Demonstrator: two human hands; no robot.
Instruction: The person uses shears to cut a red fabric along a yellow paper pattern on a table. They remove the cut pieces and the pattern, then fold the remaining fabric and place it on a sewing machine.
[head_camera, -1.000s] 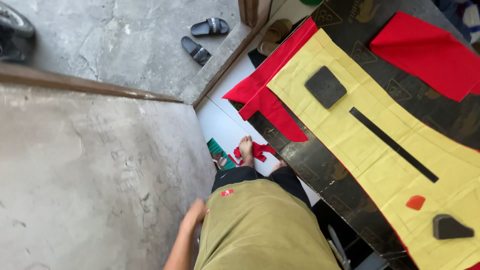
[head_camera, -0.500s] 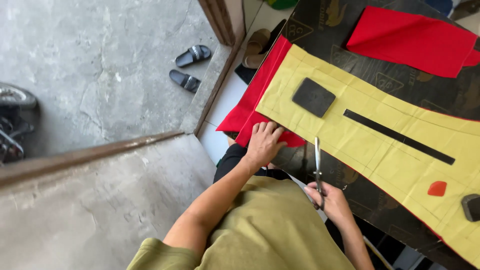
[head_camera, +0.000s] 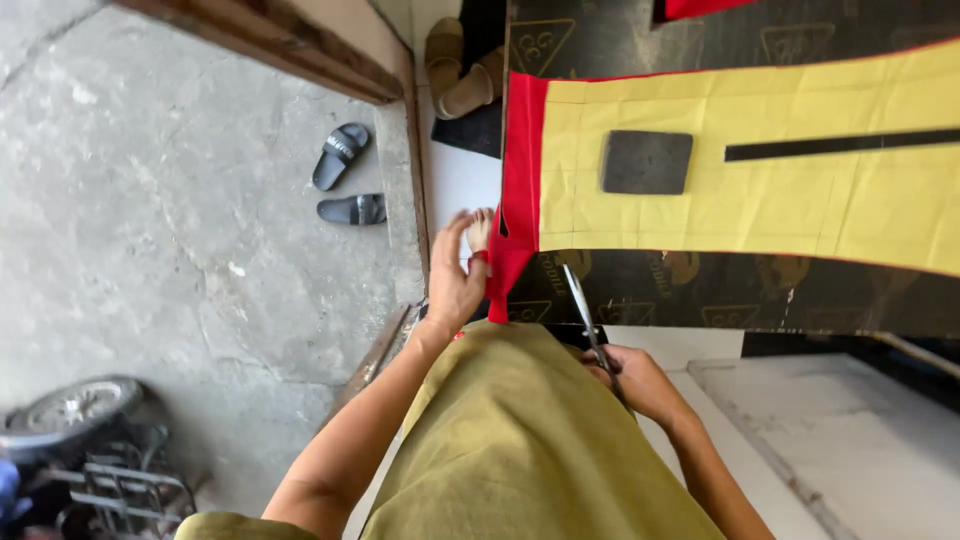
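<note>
The left hand (head_camera: 455, 275) is raised with its fingers loosely spread, the fingertips pinching the hanging corner of the red cloth (head_camera: 518, 190) where it droops off the table edge. The right hand (head_camera: 640, 380) is closed around the handles of a pair of steel scissors (head_camera: 588, 315), whose blades point away from the body toward the cloth; whether the blades are parted cannot be told.

Just beyond the left hand's fingertips, the red cloth runs as a strip under a long yellow fabric panel (head_camera: 780, 200), which stretches off to the right across a dark patterned tabletop (head_camera: 700, 290). On the yellow panel, beyond the right hand, sit a flat dark grey square block (head_camera: 646, 162) and, further right, a thin black strip (head_camera: 840, 145).

To the left of the left hand, well apart on the grey concrete floor (head_camera: 180, 230), lies a pair of dark slide sandals (head_camera: 345, 180).
</note>
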